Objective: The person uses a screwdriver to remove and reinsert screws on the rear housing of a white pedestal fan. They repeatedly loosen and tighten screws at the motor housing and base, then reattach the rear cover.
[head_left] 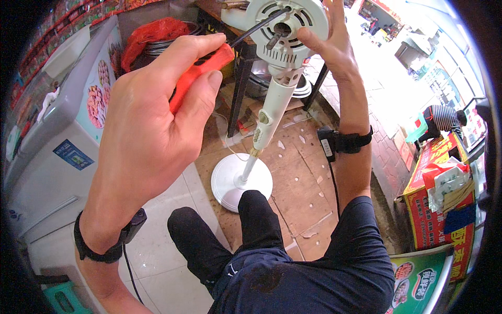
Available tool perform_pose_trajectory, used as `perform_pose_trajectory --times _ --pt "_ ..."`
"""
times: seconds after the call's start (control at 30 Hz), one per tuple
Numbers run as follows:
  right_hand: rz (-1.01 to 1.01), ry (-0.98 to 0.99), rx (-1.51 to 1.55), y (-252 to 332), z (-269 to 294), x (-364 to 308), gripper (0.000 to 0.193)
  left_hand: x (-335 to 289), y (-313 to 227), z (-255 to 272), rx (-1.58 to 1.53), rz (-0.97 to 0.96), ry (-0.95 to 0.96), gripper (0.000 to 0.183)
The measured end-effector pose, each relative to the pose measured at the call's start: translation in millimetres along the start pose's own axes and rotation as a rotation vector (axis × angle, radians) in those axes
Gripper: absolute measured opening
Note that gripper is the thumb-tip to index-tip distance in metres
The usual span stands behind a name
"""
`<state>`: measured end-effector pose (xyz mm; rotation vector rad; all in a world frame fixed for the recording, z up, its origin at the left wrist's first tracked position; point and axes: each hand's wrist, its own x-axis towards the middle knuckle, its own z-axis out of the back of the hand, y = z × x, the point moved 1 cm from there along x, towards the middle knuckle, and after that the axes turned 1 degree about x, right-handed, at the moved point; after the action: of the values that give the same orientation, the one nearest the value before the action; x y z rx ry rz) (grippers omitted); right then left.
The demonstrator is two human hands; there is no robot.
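my left hand (149,118) is closed around an orange-red-handled screwdriver (217,62), its tip at the slotted face of the motor housing (309,21); from my remote feed i cannot tell whether it is seated in a screw. my right hand (337,49), partly open, grips the housing's right side, thumb near the face. the white pedestal fan (273,107) stands upright, its round base (224,184) on the tiled floor (293,180). finding: no blades or grille fitted, central shaft (274,40) exposed. i judge the screwdriver work under way, not complete; loosened fasteners cannot be confirmed.
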<state>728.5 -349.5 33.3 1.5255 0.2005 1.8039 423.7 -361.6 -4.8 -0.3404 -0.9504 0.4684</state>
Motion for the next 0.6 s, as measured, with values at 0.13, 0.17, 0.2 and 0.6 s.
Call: perform_pose_trajectory --times 0.13,0.17,0.2,0.6 --pt "-0.095 0.082 0.086 -2.1 17.5 2.8 0.145 5.0 -5.2 0.9 0.057 -0.025 -0.009 0.034" --pt "-0.085 0.134 0.050 -2.5 20.2 5.1 0.144 6.5 -7.4 1.7 0.075 -0.001 0.008 0.035" --pt "-0.074 0.185 0.015 -1.9 23.0 9.6 0.143 8.0 -9.2 2.6 -0.062 0.098 0.036 0.036" --pt "-0.099 -0.054 -0.141 8.9 11.8 -7.3 0.131 24.1 -29.3 16.4 -0.315 0.242 0.147 0.039"
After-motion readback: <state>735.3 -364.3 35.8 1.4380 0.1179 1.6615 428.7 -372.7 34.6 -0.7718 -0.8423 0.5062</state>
